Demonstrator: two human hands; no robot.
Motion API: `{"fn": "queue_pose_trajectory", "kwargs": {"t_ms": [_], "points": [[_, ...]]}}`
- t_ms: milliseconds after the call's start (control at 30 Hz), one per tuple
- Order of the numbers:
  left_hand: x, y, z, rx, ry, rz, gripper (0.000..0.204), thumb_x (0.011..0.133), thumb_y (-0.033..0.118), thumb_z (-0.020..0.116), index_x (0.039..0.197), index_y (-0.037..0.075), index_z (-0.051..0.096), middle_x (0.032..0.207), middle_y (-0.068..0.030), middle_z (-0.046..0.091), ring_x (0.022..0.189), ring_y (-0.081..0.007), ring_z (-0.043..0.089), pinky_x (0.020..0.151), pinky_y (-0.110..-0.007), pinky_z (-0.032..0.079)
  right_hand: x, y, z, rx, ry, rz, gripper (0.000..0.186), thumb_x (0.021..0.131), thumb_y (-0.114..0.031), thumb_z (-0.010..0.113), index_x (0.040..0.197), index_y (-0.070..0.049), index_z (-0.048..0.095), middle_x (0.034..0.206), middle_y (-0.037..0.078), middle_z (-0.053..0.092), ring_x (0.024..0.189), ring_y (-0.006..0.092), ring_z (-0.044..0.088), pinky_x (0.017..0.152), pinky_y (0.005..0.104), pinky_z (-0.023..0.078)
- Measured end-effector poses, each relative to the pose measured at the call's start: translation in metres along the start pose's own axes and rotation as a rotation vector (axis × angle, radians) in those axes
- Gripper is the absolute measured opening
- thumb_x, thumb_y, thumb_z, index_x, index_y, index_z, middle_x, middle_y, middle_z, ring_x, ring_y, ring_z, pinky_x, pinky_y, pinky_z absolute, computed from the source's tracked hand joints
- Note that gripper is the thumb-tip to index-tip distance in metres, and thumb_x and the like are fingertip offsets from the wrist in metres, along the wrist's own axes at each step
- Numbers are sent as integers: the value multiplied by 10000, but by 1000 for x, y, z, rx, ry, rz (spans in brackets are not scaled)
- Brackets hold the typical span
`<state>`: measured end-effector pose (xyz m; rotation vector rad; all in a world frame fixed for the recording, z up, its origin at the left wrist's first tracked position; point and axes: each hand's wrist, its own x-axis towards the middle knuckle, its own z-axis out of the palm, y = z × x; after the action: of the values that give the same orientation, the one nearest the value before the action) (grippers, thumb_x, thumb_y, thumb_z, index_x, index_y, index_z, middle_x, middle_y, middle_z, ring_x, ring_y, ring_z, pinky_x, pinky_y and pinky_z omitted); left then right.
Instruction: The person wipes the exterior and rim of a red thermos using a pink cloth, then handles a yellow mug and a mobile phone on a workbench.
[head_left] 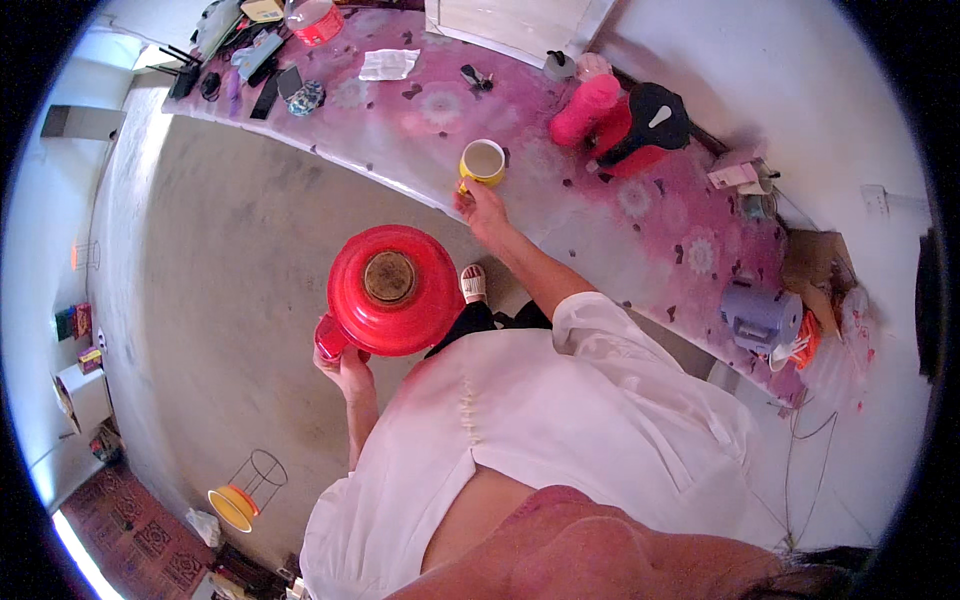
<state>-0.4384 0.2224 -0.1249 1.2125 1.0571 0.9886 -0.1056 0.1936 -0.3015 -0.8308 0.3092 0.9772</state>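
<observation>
My left hand [345, 365] is closed round the handle of a red vacuum flask [355, 290], which is held over the floor with its round cork stopper [390, 276] facing up. My right hand [480, 212] grips a yellow mug [482, 163] with a pale inside at the near edge of the table; whether the mug rests on the surface I cannot tell. The table [640, 250] has a pink flowered cover. Right of the mug stand a pink bottle [585, 108] and a red kettle [640, 140] with a black top.
Small clutter [255, 70] fills the table's far left end. A lilac appliance [760, 318], cardboard [815, 260] and bags crowd its right end. A white-framed panel [515, 20] stands at the back. A wire stand with a yellow ring [235, 508] is on the floor at lower left.
</observation>
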Motion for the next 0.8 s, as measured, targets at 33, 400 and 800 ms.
{"fn": "queue_pose_trajectory", "kwargs": {"t_ms": [33, 400, 800], "points": [[3, 3, 7, -39, 5, -2, 347, 852, 170, 731, 1172, 53, 664, 941, -16, 704, 683, -85, 639, 466, -244, 492, 5, 0, -8, 7, 9, -11, 182, 988, -215, 654, 1080, -58, 643, 954, 29, 654, 841, 161, 656, 719, 280, 547], [61, 10, 82, -129, -170, 91, 298, 890, 80, 618, 1182, 25, 640, 1115, -69, 691, 965, -206, 688, 827, -371, 580, -109, -75, -120, -776, 181, -388, 306, 1026, -317, 577, 982, -26, 661, 810, 17, 611, 696, 105, 566, 671, 268, 496], [100, -3, 250, -433, -228, 110, 168, 854, 28, 636, 1016, 61, 661, 825, -19, 665, 629, -126, 624, 498, -257, 480, -206, -194, -333, -565, 715, -700, 263, 1076, -285, 495, 976, -66, 601, 821, 15, 607, 692, 91, 571, 618, 253, 495]]}}
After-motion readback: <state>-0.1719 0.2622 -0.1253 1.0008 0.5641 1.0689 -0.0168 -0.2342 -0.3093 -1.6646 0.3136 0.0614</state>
